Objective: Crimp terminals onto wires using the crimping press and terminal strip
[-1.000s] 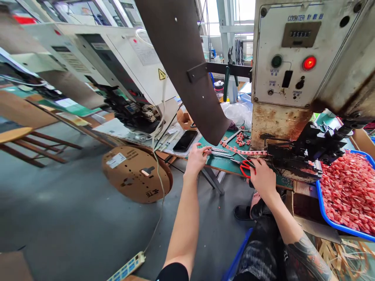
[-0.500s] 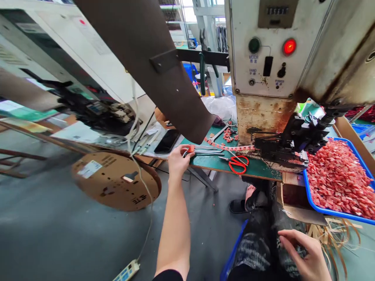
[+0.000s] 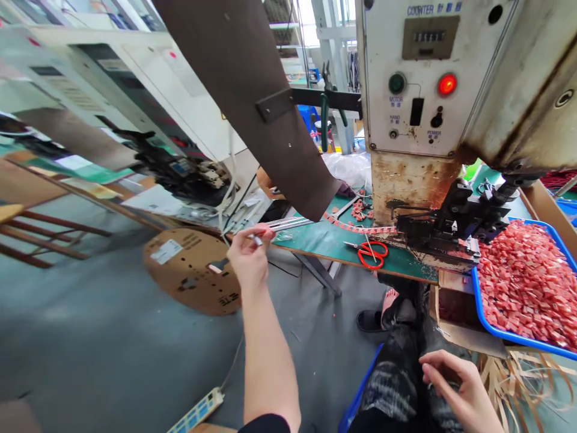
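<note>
My left hand [image 3: 250, 255] is closed around one end of a bundle of thin grey-white wires [image 3: 292, 223], held over the left end of the green bench. A bit of red shows at the fingers, and the far tips of the wires point right, below the brown metal guard. My right hand [image 3: 464, 385] hovers over my right thigh, half curled, a small gap between thumb and forefinger and nothing visible in it. Red-handled scissors [image 3: 373, 255] lie near the bench edge. A strip of red pieces [image 3: 356, 227] runs into the black press head [image 3: 444, 225].
The brown guard [image 3: 279, 120] slants down over the bench. At right, a blue tray [image 3: 532, 341] holds many small red pieces beside an open cardboard box [image 3: 473, 340]. A cardboard reel [image 3: 192, 273] stands lower left. Pliers [image 3: 327, 111] hang from a bar by the control panel.
My left hand has drawn the wires leftward and up from the bench, toward the reel. My right hand stays over my thigh. The view has shifted slightly left.
</note>
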The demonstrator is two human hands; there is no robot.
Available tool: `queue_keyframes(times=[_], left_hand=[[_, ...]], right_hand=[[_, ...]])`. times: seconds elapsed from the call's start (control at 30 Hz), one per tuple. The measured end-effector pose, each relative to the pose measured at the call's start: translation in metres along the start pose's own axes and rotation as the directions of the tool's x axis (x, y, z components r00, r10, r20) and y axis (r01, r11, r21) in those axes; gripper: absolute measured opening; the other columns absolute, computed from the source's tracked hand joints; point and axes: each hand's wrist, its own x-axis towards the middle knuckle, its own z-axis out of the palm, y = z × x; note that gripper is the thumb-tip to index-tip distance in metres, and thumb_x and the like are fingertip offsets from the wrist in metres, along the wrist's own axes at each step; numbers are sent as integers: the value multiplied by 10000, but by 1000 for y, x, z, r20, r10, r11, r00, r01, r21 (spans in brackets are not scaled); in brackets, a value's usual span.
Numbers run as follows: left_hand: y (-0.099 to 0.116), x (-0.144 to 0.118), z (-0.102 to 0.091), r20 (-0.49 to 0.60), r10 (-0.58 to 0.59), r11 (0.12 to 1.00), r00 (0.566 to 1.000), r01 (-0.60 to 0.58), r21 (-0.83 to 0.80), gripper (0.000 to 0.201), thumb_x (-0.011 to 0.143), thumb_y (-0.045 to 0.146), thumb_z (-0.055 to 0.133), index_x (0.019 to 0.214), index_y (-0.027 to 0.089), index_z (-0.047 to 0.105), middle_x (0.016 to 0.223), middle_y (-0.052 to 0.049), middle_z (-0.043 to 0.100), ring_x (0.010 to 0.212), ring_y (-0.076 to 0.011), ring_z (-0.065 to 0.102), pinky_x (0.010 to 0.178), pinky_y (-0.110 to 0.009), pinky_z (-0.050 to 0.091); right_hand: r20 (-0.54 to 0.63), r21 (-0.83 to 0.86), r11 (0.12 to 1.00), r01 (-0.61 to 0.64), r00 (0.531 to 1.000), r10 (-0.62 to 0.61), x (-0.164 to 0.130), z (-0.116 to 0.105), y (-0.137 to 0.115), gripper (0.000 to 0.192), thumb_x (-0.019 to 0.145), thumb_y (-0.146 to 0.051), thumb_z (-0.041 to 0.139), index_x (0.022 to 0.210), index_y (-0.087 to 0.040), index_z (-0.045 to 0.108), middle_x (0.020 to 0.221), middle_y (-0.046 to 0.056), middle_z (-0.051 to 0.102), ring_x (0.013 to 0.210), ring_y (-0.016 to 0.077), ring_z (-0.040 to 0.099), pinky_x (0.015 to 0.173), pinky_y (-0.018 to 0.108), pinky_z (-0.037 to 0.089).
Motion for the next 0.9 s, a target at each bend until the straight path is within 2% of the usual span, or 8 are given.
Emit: queue_keyframes(times=[0.13,0.23,0.3,0.43,0.5,0.57,0.67,0.9], left_hand=[[23,-26,-57,-228,29,994,973,-51,-92,377,587,414,884,760,244,595,716,56,621,756,-213,674,912,-523,606],[52,-60,-89,-208,-25,993,978,1,-114,267,661,369,856,801,306,637,788,66,675,848,-257,709,905,-551,612],[73,-88,-90,-156,-45,988,987,22,-151,191,702,375,836,807,329,683,810,57,703,785,-241,709,803,-486,639],[101,-149,-47,255,-159,962,954,207,-177,267,767,391,843,960,296,684,857,19,765,750,-221,742,700,-386,634],[111,-174,-14,504,-180,925,845,319,-205,496,781,391,845,1198,262,610,819,-5,768,719,-219,751,701,-368,630],[120,-190,16,635,-167,893,754,388,-227,582,808,396,829,1293,232,552,825,-24,772,798,-215,762,792,-345,615],[134,-200,45,731,-160,880,663,432,-199,526,824,365,821,1257,207,568,839,-37,769,860,-204,753,831,-302,580],[139,-209,65,761,-178,888,624,436,-149,342,850,322,782,1129,191,634,878,-59,781,887,-207,749,785,-275,562]], right_hand=[[65,-70,991,117,992,-112,2,9,-12,436,914,-588,630,815,-204,811,626,56,726,549,183,681,560,237,555],[127,-73,984,161,980,-150,1,14,-22,396,939,-557,621,830,-233,821,661,48,744,554,172,683,584,230,564],[151,-66,975,211,968,-199,7,17,-31,347,951,-512,627,838,-244,817,708,45,760,593,171,696,608,227,570],[91,-8,942,335,939,-333,34,23,-52,214,960,-406,654,942,-245,795,797,39,765,694,168,704,652,228,573],[57,65,927,371,926,-374,51,24,-58,225,971,-385,649,1115,-252,761,955,61,774,815,183,717,710,252,591],[42,112,914,389,917,-396,64,21,-62,308,972,-381,657,1253,-267,707,1121,84,753,946,205,720,785,288,605],[2,83,909,408,912,-409,73,8,-65,283,963,-370,678,1225,-276,725,1134,86,742,1008,225,712,820,309,602],[-36,151,916,371,928,-370,68,-23,-56,200,955,-313,692,1137,-271,764,1077,70,764,945,213,747,819,284,619]])
